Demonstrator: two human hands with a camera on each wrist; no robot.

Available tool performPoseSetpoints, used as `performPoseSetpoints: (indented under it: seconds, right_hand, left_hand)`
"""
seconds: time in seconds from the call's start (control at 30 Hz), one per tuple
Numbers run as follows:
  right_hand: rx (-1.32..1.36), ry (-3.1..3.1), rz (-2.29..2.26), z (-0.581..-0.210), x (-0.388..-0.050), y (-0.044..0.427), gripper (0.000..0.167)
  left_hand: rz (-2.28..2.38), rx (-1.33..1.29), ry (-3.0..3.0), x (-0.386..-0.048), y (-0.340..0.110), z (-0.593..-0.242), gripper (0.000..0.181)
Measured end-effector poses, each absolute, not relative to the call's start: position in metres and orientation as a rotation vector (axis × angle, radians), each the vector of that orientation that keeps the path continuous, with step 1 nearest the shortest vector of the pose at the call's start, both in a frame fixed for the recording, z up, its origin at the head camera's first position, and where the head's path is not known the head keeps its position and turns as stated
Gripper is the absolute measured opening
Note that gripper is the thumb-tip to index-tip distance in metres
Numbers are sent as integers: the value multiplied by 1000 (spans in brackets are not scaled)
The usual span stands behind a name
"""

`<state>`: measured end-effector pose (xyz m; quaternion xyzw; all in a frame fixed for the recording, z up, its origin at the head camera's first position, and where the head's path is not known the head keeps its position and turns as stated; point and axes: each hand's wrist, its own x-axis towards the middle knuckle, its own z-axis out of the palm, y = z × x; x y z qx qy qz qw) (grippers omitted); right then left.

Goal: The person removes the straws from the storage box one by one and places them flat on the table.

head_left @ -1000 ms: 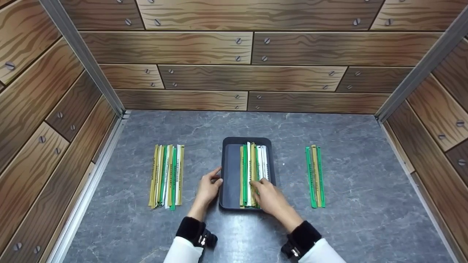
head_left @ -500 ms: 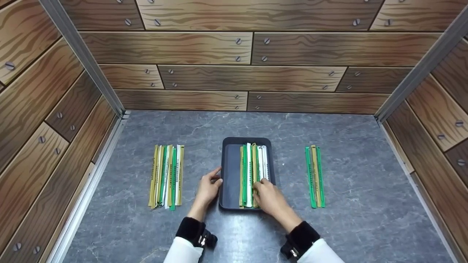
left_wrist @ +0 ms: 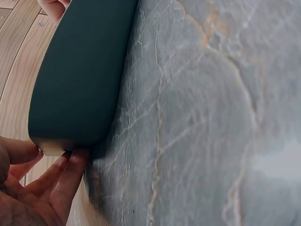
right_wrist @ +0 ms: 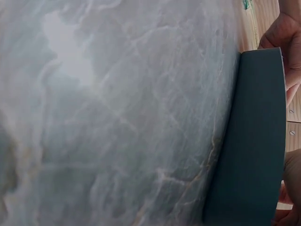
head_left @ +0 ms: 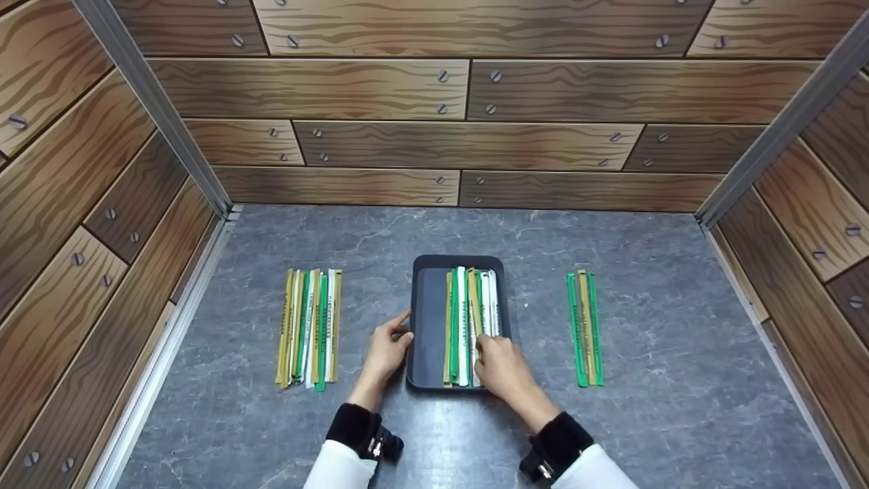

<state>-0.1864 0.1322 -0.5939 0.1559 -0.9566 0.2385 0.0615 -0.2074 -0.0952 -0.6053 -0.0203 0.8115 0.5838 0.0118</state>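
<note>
A dark tray (head_left: pixel 426 339) holds a row of slim green, white and gold packets (head_left: pixel 463 319) along its right part. At the tray's left side, my left hand (head_left: pixel 387 352) grips the wall, its thumb on the rim; the left wrist view has these fingers (left_wrist: pixel 70 176) against the tray's end (left_wrist: pixel 80 80). Over the near right part of the row, my right hand (head_left: pixel 504 367) has its fingers curled round a slightly tilted gold packet (head_left: pixel 476 305), whose near end they hide. In the right wrist view the tray wall (right_wrist: pixel 251 141) partly covers my right hand (right_wrist: pixel 294 179).
Left of the tray lies a group of several green, white and gold packets (head_left: pixel 309 329). Two green packets with a gold one (head_left: pixel 585 329) between them lie to the right. Wood-patterned walls (head_left: pixel 380 187) enclose the grey marbled tabletop (head_left: pixel 529 238).
My right hand has shifted slightly right inside the tray, its fingers curling more, and the gold packet under it has tilted. My left hand and the side groups have stayed put.
</note>
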Motion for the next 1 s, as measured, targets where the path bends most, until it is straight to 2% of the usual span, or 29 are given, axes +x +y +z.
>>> performPoseSetpoints:
  seconds: [0.17, 0.33, 0.5, 0.7, 1.0]
  right_hand:
    - [378, -2949, 822, -585, -185, 134, 12]
    - [278, -2976, 916, -572, -183, 139, 28]
    - [230, -2912, 945, -558, -182, 152, 29]
    - [110, -2842, 935, -550, -182, 182, 29]
    - [-151, -2897, 915, -562, -182, 234, 33]
  left_hand:
    - [1823, -58, 2525, -208, -95, -606, 46]
    - [1844, -78, 2483, -208, -95, -606, 46]
    - [1856, -86, 2481, -209, -94, -607, 45]
    - [1838, -95, 2490, -209, -94, -607, 46]
    - [1820, -84, 2495, -208, -95, -606, 45]
